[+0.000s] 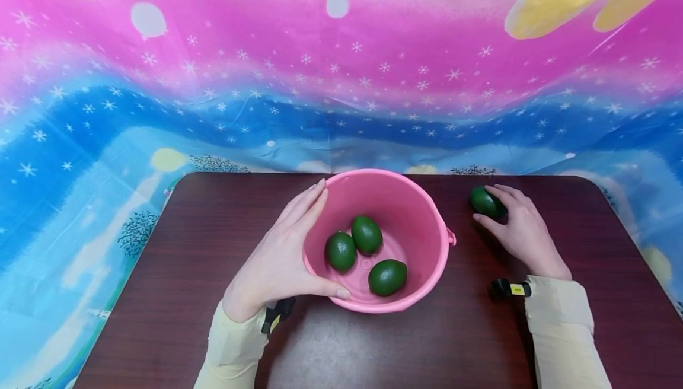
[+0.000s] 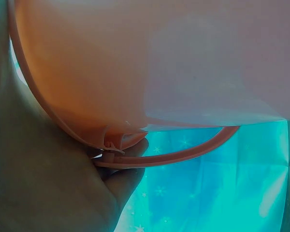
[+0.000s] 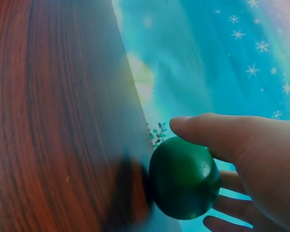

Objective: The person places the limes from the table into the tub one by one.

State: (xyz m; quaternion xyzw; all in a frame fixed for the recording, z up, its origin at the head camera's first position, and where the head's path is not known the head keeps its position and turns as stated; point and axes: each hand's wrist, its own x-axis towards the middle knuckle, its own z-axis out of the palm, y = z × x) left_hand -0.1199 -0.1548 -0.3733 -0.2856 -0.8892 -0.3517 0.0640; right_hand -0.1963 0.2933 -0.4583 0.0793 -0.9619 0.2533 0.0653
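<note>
A pink bucket [image 1: 405, 199] stands upright at the middle of the table, with three smooth dark green avocados [image 1: 387, 277] lying on its bottom. My left hand [image 1: 280, 252] holds it from the left side, thumb at the front rim and fingers along the outer wall. In the left wrist view, the bucket's handle [image 2: 183, 155] passes close by the fingers. Over at the right, my right hand [image 1: 520, 223] reaches around another avocado [image 1: 484, 200] on the table. Its thumb and fairly straight fingers lie on either side of the fruit; a small gap shows under the thumb tip in the right wrist view.
The dark wood-grain table [image 1: 213, 246] has rounded far corners. Behind it hangs a pink and blue cloth [image 1: 299, 69] with snowflakes, which also runs down both sides. A black wrist strap [image 1: 512, 289] is at the right sleeve, another at the left.
</note>
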